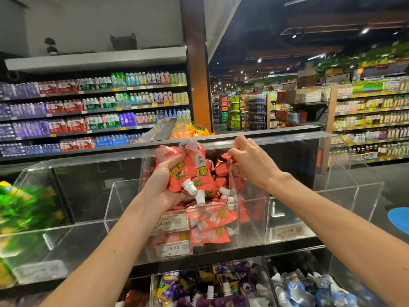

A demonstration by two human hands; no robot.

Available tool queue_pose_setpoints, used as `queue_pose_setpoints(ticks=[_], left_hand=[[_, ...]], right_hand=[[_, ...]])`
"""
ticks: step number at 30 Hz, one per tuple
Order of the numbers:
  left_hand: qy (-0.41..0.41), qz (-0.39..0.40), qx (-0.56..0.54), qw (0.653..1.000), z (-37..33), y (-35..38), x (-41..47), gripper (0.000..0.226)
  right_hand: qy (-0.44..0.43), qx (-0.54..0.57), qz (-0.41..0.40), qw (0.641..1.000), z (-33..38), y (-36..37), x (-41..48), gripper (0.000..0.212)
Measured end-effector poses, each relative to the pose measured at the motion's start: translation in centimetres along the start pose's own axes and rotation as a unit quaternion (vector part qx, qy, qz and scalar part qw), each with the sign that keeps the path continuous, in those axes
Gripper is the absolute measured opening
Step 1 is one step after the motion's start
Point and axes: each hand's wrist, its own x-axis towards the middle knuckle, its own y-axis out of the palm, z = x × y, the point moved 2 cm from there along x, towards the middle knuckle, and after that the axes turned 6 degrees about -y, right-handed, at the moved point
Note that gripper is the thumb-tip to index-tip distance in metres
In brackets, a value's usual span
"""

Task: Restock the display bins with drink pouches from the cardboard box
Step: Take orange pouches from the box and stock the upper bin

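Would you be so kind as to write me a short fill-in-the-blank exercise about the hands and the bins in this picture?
1. The left hand grips a bunch of orange drink pouches with ____ spouts.
2. The right hand pinches a single pouch over the clear bin, to the ____ of the bunch.
3. The price labels on that bin read ____.
4. The lower bin directly beneath holds mostly ____ pouches.

Missing words: white; right; 14.90; purple.
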Motion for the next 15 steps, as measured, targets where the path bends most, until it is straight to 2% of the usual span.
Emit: queue_pose_setpoints(ticks=[4,7,11,13,15], left_hand=[[0.000,-0.005,-0.003,1.000,-0.2,-0.7,-0.3,0.026],[0.008,-0.020,-0.002,1.000,-0.4,-1.1,-0.5,0.023],[0.014,-0.044,0.009,0.999,-0.6,-1.6,-0.9,0.023],[0.023,-0.056,0.008,0.998,-1.1,-1.9,-1.2,0.030],[0.034,-0.058,0.015,0.998,-1.6,-2.0,-1.6,0.027]], right_hand=[[0.045,0.079,0.020,0.996,-0.7,0.6,0.9,0.011],[0.044,0.065,0.098,0.992,-1.3,1.2,0.4,0.036],[0.056,0.069,0.165,0.982,-1.0,2.1,0.3,0.045],[0.068,0.080,0.140,0.985,-0.6,1.5,0.6,0.050],[0.080,0.150,0.058,0.984,1.1,0.2,0.9,0.048]])
